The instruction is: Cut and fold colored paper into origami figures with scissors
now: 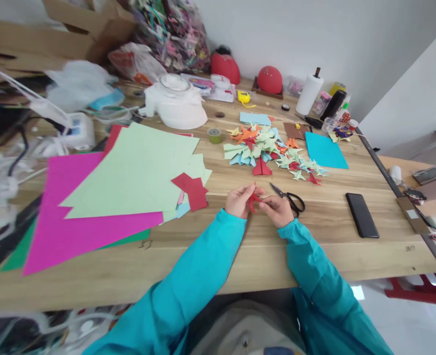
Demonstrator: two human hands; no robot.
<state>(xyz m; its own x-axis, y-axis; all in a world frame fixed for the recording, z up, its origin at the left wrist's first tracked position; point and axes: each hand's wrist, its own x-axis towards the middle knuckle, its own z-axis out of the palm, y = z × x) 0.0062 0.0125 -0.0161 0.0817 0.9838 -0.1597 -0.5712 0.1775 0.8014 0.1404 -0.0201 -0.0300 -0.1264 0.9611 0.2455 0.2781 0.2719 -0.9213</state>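
Note:
Between my two hands is a small folded red paper piece (254, 201), its shape partly covered by the fingers. My left hand (237, 201) pinches it from the left, and my right hand (278, 210) has thumb and finger closed on its lower right side. Black-handled scissors (295, 201) lie just beyond the right hand, blades pointing up and left. Farther back spreads a heap of folded paper figures (264, 144) in pale green, orange, red and blue. A red folded figure (262, 167) sits at the heap's near edge.
Left of my hands lie red paper squares (198, 192), light green sheets (129, 177) and a magenta sheet (55, 212). A black phone (362, 215) and a turquoise sheet (326, 150) are to the right. Behind stand a tape roll (214, 136) and a yellow tape measure (244, 96).

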